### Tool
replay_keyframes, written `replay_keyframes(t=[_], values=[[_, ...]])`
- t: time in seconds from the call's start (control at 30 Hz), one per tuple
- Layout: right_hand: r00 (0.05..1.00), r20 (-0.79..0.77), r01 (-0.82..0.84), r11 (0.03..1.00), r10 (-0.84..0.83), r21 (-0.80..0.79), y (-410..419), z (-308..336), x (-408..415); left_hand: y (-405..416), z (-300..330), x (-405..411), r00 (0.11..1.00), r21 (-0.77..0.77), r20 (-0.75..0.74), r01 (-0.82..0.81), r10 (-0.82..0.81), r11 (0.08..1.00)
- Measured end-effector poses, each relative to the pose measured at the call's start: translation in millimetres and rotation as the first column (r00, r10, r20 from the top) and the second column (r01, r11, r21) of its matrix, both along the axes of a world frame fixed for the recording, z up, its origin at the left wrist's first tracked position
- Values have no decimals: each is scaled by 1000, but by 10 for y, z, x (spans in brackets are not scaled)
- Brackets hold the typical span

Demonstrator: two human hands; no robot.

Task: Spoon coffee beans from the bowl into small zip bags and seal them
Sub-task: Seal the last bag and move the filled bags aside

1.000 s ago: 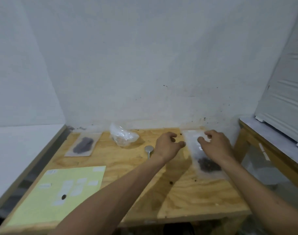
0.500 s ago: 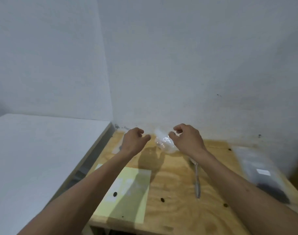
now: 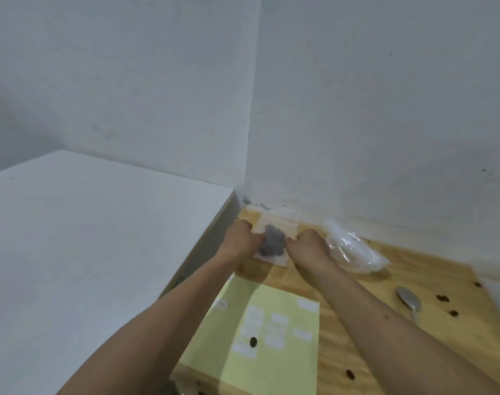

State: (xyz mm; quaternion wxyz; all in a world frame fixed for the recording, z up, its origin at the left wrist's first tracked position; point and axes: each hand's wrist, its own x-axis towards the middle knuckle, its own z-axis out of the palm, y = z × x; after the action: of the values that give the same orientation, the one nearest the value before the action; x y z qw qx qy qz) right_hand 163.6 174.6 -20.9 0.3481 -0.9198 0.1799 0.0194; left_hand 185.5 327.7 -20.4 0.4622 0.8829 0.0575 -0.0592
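We look down at a wooden bench (image 3: 342,332) pushed into the corner of two pale walls, with both of our bare arms reaching forward. At the far left corner of the bench lies a small zip bag (image 3: 274,240), flat on the wood, with a dark grey clump of contents in its middle. Our left hand (image 3: 240,238) is at the bag's left edge and our right hand (image 3: 307,248) at its right edge, with the fingers curled down onto the plastic; the picture is too blurred to tell whether they pinch the bag or only press on it. Just to the right of our right hand sits a crumpled heap of clear plastic bags (image 3: 354,252) against the back wall. Nearer to us and to the right, a metal spoon (image 3: 409,300) lies on the bench with its bowl facing up, well apart from the bag. Several dark coffee beans (image 3: 442,297) are scattered over the wood near the spoon. A pale yellow-green sheet (image 3: 271,352) with small white labels lies flat at the near left of the bench, between our forearms, with one dark bean on it. A white surface (image 3: 86,252) runs along the left beside the bench.
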Motion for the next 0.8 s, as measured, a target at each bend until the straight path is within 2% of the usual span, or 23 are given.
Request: replay_keyframes(t=[0.13, 0.3, 0.5, 0.8], values=[[992, 14, 119, 950, -128, 289, -101, -152, 129, 57, -37, 86, 991, -258, -102, -108, 84, 960], [985, 57, 106, 837, -161, 538, -176, -132, 45, 106, -35, 30, 983, -420, -140, -165, 116, 893], [986, 117, 28, 816, -117, 578, -188, 39, -203, 173, 141, -208, 991, -517, -91, -130, 97, 846], [980, 199, -102, 826, -12, 554, -2, 212, -580, 444, 318, -703, 973, -590, 24, -173, 231, 789]])
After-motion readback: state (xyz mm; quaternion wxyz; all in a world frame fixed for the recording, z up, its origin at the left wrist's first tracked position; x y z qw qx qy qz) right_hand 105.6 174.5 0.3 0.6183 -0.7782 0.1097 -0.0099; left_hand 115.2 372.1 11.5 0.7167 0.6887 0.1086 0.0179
